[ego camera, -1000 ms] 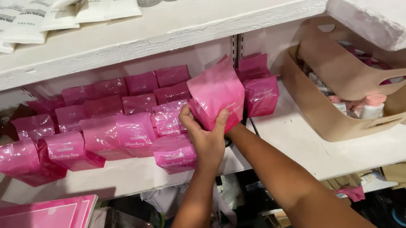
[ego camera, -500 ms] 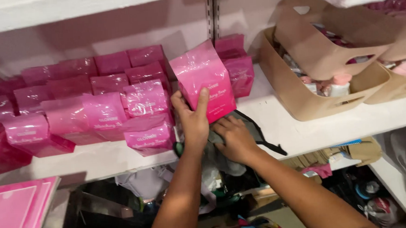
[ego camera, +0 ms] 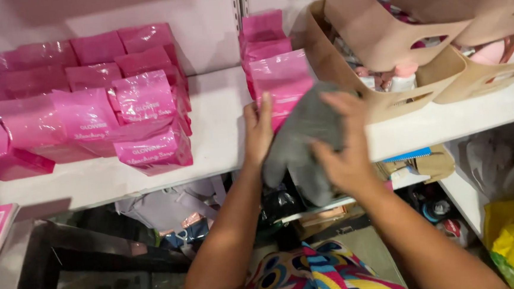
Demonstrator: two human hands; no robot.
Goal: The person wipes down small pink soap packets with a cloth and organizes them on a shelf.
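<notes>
Right hand [ego camera: 343, 151] grips a grey cloth [ego camera: 304, 144] at the white shelf [ego camera: 220, 123] edge — left hand [ego camera: 259, 132], fingers straight, rests against a pink packet [ego camera: 280, 80] — mid-wipe apparently, needing a sweep along bare shelf.

A shop's stockroom or storage corner: a white shelf [ego camera: 220, 123] across mid-frame carries many identical pink sealed packets [ego camera: 88, 107] stacked at left, beige plastic baskets [ego camera: 381, 41] of small bottles at upper right, and bags crammed underneath.
</notes>
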